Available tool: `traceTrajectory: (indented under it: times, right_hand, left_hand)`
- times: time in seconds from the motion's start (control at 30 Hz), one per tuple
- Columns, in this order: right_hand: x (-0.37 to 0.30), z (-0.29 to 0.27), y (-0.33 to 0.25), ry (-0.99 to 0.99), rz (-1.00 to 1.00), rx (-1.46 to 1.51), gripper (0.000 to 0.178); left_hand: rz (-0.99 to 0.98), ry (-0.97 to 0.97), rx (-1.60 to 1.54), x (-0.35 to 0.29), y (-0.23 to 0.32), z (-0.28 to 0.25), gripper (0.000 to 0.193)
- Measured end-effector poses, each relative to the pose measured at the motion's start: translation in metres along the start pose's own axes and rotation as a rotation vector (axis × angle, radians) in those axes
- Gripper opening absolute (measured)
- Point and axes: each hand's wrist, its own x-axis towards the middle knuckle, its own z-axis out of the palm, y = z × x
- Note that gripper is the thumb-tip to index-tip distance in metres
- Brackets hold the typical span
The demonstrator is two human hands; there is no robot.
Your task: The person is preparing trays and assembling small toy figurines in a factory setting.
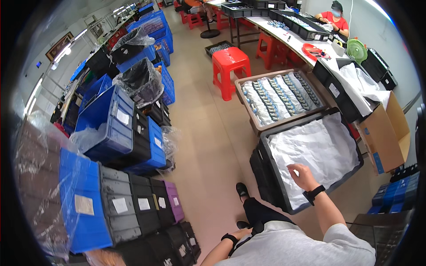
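Note:
My right hand (303,176) is over the near left part of a black crate (298,208). Its fingers are loosely bent and a little apart, with nothing seen between them. A crumpled white sheet (317,146) lines the crate; whether my fingertips touch it I cannot tell. My left hand (243,232) is low, against my waist and dark trousers, and its fingers are mostly hidden. Just beyond the black crate, a brown crate (248,113) holds rows of small metallic parts (280,95) laid between white strips.
A red stool (230,62) stands beyond the brown crate. Stacked blue crates (104,128) and black bins line the aisle's left side. An opened cardboard box (384,133) is at the right. A person in red (333,22) works at the far white table (288,40).

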Motion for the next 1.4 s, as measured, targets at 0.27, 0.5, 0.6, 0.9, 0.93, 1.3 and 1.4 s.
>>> traceTrajectory:
  times: [0.27, 0.5, 0.6, 0.9, 0.93, 1.3, 1.4]
  right_hand:
    - [0.109, 0.065, 0.032, 0.159, 0.3, 0.573, 0.015]
    - [0.235, 0.15, 0.028, 0.001, 0.455, 0.863, 0.02]
    - [0.273, 0.189, 0.046, -0.028, 0.603, 0.835, 0.022]
    - [0.301, 0.253, 0.12, 0.155, 1.095, 0.08, 0.023]
    - [0.321, 0.258, 0.106, 0.168, 1.151, 0.135, 0.023]
    - [0.307, 0.274, 0.062, 0.315, 1.695, 0.253, 0.021]
    - [0.321, 0.3, 0.109, 0.652, 1.677, 0.343, 0.02]
  left_hand:
    - [-0.254, 0.38, 0.083, 0.003, 0.02, -0.203, 0.045]
    - [-0.01, 1.075, -0.345, -0.048, -0.004, -0.418, 0.019]
    - [-0.223, 1.001, -0.443, -0.048, 0.007, -0.474, 0.016]
    - [-0.145, 0.311, 0.372, -0.021, -0.014, -0.734, 0.021]
    - [-0.081, 0.192, 0.605, -0.031, -0.055, -0.805, 0.022]
    - [0.04, 0.574, 0.608, 0.156, 0.289, -0.895, 0.03]
    - [0.081, 0.347, 0.512, 0.212, 0.37, -0.867, 0.024]
